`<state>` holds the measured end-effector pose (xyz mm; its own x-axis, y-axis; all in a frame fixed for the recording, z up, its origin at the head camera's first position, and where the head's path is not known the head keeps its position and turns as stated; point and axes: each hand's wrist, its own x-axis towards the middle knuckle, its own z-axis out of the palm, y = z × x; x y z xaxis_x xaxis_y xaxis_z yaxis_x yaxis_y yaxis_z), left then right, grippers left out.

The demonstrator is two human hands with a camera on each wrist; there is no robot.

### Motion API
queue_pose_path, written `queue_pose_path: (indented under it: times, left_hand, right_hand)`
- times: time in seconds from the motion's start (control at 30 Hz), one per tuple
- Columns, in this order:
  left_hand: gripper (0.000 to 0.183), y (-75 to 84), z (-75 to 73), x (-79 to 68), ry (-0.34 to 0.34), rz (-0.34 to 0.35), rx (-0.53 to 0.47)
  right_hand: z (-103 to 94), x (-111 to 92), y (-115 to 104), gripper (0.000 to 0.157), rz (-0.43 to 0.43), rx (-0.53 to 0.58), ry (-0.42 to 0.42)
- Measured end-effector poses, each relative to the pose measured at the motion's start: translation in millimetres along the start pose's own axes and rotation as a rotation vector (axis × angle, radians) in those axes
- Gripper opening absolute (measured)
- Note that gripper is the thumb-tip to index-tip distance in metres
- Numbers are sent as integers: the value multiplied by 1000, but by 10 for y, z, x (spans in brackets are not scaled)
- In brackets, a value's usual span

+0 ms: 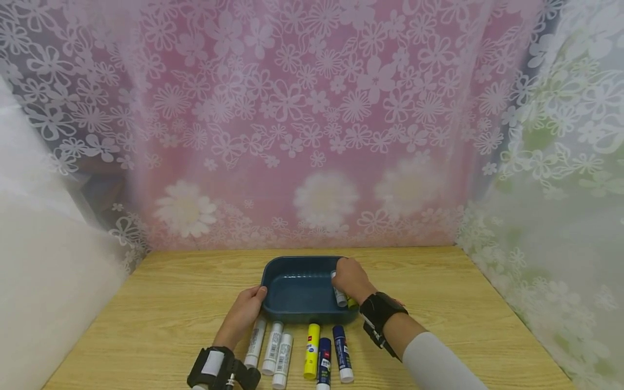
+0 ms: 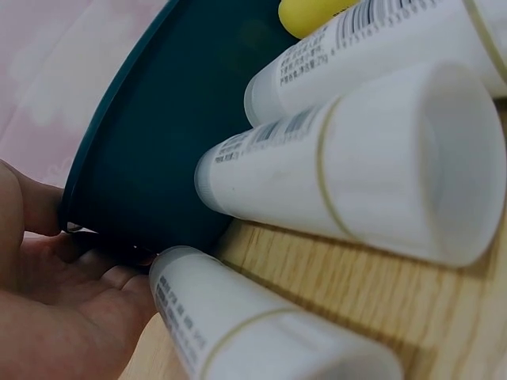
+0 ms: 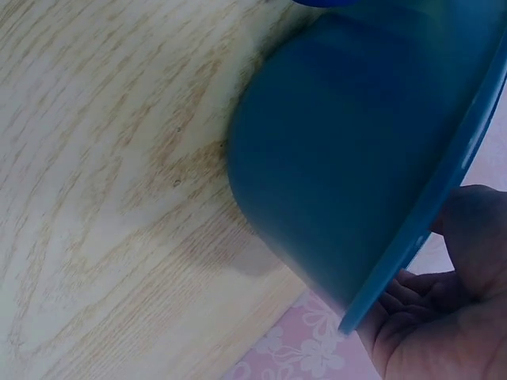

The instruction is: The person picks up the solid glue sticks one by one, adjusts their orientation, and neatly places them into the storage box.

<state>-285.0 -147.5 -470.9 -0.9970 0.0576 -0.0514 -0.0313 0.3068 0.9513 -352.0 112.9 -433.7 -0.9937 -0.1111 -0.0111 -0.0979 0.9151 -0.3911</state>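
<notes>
A dark blue-green plastic bin [image 1: 304, 317] stands on the wooden table. My left hand [image 1: 242, 310] grips its left rim, thumb on top and fingers beneath, as the left wrist view also shows. Inside the bin's right end my right hand [image 1: 352, 279] curls its fingers over the upper part of a white glue stick [image 1: 339, 297]. A yellow glue stick [image 1: 352, 303] shows beside it, partly covered by that hand. In the right wrist view the rim hides the right fingertips [image 3: 392, 301]. Close to the left hand lies a white glue stick [image 2: 230, 305], cap end toward the bin.
In front of the bin, more white glue sticks [image 1: 283, 360], a yellow glue stick [image 1: 312, 352] and two navy glue sticks [image 1: 343, 352] lie in a row. A flowered curtain [image 1: 317, 135] hangs behind the table's back edge. Bare wood [image 1: 429, 292] stretches to the right.
</notes>
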Motion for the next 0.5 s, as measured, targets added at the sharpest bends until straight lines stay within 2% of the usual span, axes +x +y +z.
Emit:
queue_pose_path:
  times: [0.27,0.5]
  left_hand:
    - [51,12,-3,1,3,-5,9]
    - [51,9,-12,0,3,-15,17]
  right_hand:
    - [10,19,10,17,-6,4,-6]
    - [-11,-4,-7,24,-12,11,-17]
